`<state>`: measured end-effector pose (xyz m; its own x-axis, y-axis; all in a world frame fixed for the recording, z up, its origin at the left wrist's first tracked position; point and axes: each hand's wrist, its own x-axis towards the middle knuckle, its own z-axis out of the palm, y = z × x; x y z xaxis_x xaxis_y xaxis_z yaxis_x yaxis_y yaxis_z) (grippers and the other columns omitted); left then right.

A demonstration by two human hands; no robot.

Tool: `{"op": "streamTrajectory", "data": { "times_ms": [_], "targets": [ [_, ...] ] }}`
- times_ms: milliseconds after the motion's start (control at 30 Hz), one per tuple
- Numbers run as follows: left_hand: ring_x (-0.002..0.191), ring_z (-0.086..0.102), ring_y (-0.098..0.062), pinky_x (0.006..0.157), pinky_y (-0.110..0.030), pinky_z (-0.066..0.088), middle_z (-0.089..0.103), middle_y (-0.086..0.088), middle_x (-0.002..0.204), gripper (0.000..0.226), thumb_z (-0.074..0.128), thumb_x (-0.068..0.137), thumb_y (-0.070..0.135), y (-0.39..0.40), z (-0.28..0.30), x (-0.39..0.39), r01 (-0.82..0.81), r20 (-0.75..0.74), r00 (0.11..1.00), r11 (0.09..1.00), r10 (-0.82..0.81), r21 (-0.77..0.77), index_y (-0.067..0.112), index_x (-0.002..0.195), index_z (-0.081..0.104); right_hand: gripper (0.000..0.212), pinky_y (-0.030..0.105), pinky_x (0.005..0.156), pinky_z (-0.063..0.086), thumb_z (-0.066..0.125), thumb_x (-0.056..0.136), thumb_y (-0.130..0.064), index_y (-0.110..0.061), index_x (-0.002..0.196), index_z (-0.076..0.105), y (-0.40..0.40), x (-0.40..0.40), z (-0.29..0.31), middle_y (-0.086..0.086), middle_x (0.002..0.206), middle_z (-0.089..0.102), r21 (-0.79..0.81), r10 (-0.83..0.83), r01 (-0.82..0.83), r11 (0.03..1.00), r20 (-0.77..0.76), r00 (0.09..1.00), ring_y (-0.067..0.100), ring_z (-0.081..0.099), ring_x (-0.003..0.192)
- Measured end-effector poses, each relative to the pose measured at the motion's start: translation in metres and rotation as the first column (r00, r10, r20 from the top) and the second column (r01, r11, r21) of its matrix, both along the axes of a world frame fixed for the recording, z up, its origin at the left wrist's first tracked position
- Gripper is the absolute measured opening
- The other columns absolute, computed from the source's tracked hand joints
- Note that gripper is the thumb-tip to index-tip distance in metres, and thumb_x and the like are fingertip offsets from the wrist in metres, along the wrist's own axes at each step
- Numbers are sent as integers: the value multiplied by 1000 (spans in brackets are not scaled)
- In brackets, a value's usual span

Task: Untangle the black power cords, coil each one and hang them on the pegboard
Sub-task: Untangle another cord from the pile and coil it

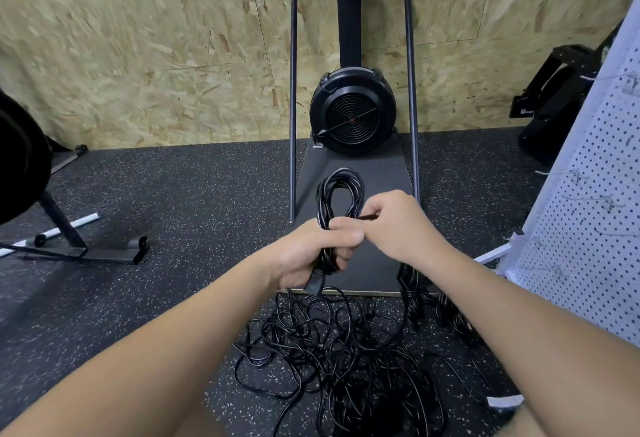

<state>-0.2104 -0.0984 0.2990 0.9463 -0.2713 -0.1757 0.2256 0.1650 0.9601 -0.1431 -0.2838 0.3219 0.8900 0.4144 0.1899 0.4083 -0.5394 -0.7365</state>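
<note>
My left hand (311,253) grips a coiled black power cord (341,191) around its middle, the loop standing up above my fist and a plug (315,282) hanging below it. My right hand (398,225) pinches a short black strap or cord end (369,217) at the coil's waist. Below my hands a tangled heap of black cords (346,350) lies on the speckled floor. A white pegboard (588,211) with metal hooks stands at the right.
A black fan-wheel exercise machine (351,114) with a tubular frame and a flat base stands against the chipboard wall ahead. Two coiled cords (446,305) lie by the base's right corner. Black equipment stands at far left (20,159) and far right (554,97).
</note>
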Motion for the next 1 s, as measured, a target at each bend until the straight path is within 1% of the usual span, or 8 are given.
{"op": "streamTrajectory", "data": {
  "times_ms": [100,200,267,367,633,767,867,1000],
  "targets": [
    [68,44,-12,63,-25,41,52,-3,82,17,72,93,-3,5,-2,0,32,20,999,999,-32,-3,11,98,63,57,37,60,47,88,75,-73,-17,75,77,-4,-1,4,4,66,70,110,87,-76,991,-95,992,11,54,56],
    [66,38,-11,60,-22,40,45,-1,78,16,68,96,-4,6,-2,4,-26,4,1000,997,26,-67,8,103,60,38,55,86,62,95,79,-53,-22,97,81,-14,8,2,2,85,82,257,171,-105,961,-251,953,17,72,73],
    [65,36,-10,58,-21,40,42,0,79,16,69,96,-1,9,-2,7,-88,3,996,990,88,-111,7,107,60,32,53,97,61,96,80,-44,-27,102,81,-21,15,-3,-4,95,83,220,134,-73,973,-280,951,17,79,90],
    [65,36,-10,58,-20,40,42,1,80,13,70,101,4,14,-2,10,-160,32,986,980,165,-118,13,99,62,15,47,89,60,92,87,-38,-30,96,83,-26,21,-8,-8,92,82,153,52,-18,988,-226,973,29,77,94],
    [65,41,-14,61,-29,39,41,1,75,32,84,96,14,15,-10,10,-228,139,969,949,202,216,14,90,53,10,31,62,57,75,103,-27,-23,96,81,-24,11,19,-3,66,70,222,67,-60,973,-22,998,12,64,57],
    [71,43,-14,66,-38,36,45,3,81,39,91,90,28,4,-14,3,-150,154,983,930,103,336,18,97,54,14,37,73,61,68,108,-26,-17,103,78,-14,-3,27,8,69,71,328,157,-117,937,-100,982,23,69,59],
    [81,53,-11,73,-36,44,60,5,91,24,84,98,27,-10,-10,-1,-86,144,989,941,40,327,20,100,61,15,42,74,62,67,108,-23,-13,102,77,-12,-2,25,12,71,72,403,130,-70,912,-122,984,26,72,60],
    [82,57,-24,73,-40,47,75,-8,103,16,69,109,29,-22,-3,-6,-69,155,988,938,17,339,14,103,69,13,28,64,59,72,105,-20,-16,95,79,-12,-1,26,7,68,73,369,-24,0,930,59,998,21,73,58]
  ]
}}
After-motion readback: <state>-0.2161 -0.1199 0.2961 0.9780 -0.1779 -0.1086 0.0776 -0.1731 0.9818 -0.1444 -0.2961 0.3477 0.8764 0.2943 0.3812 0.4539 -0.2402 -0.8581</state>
